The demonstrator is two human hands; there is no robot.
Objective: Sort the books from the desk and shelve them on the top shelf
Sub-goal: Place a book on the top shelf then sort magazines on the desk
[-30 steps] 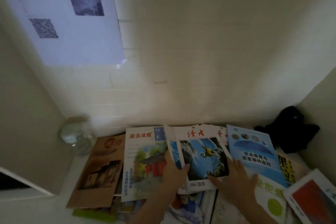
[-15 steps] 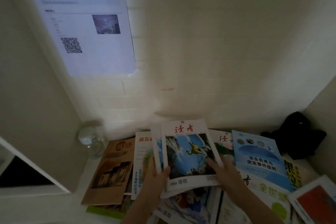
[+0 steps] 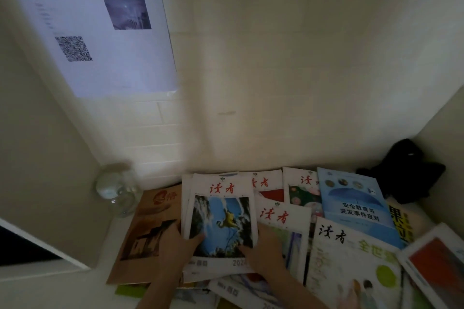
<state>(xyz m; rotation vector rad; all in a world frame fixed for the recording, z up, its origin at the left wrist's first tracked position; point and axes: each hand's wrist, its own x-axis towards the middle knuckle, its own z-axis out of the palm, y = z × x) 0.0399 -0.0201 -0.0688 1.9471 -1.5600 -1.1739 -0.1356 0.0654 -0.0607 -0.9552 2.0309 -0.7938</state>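
Both hands grasp one magazine (image 3: 222, 223) over the littered desk; the left hand (image 3: 173, 249) curls round its left edge, thumb on the cover; the right hand (image 3: 266, 249) pinches its right edge; a brown book (image 3: 145, 231) lies left, a blue booklet (image 3: 356, 206) right; a glass jar (image 3: 118, 188) stands far left; a black cloth (image 3: 404, 173) sits far right

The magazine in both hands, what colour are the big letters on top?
Red, on the white cover of the magazine, seen in the head view.

Dim cream tiled wall (image 3: 288, 57), printed notice (image 3: 100, 32) taped up, side panel (image 3: 37, 145) left
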